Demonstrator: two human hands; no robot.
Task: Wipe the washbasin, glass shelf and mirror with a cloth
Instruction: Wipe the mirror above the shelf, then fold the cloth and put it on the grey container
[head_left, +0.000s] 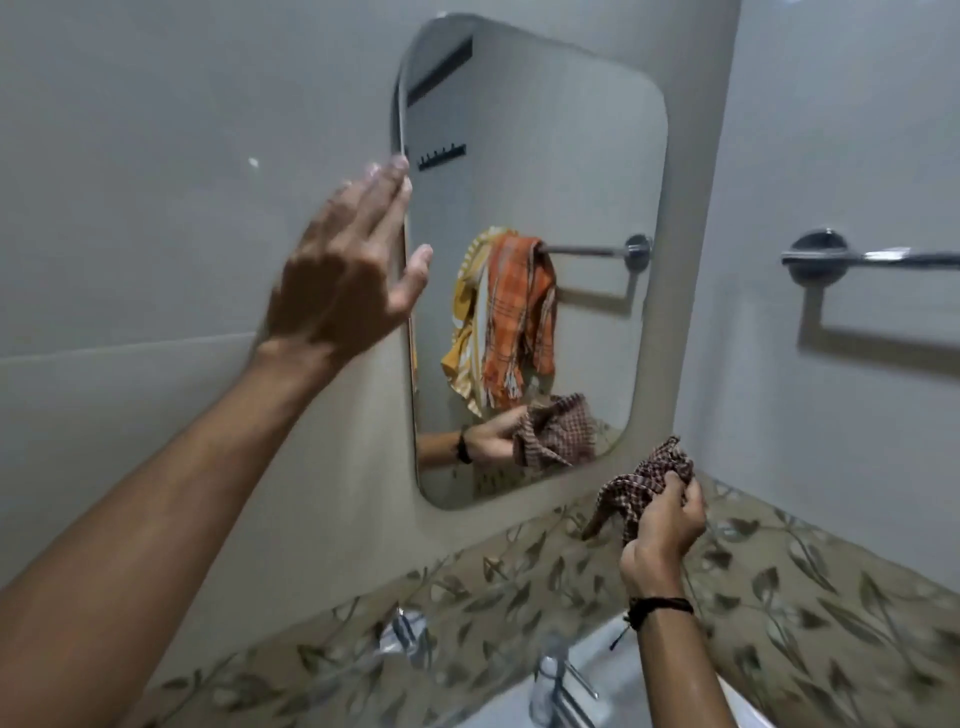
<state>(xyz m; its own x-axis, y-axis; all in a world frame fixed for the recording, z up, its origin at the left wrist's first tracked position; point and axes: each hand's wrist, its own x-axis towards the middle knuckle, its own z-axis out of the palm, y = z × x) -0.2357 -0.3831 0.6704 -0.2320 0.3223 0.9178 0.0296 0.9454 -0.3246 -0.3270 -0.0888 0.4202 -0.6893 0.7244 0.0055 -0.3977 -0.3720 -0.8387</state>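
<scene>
From the head camera I count one mirror (545, 171), one cloth (641, 486), two hands, one towel rail (878, 257) and one tap (558, 680).

The mirror hangs on the far wall and has rounded corners and no frame. The left hand (343, 275) is flat at its left edge, with the fingers straight and close together and the thumb spread. It holds nothing, and the fingertips are blurred.

The cloth is small and crumpled, with fine dark red and white checks. The right hand (667, 525) grips it in curled fingers just below the lower right corner of the mirror, in front of a leaf-patterned tile band (810, 597). I cannot tell if the cloth touches the wall. A black wristband (660, 605) is on this wrist.

The glass reflects this hand with the cloth and two hanging towels (519, 312), one orange checked and one yellow striped.

The white washbasin (602, 654) is cut off at the near edge and blurred, and the right forearm hides part of it.
</scene>
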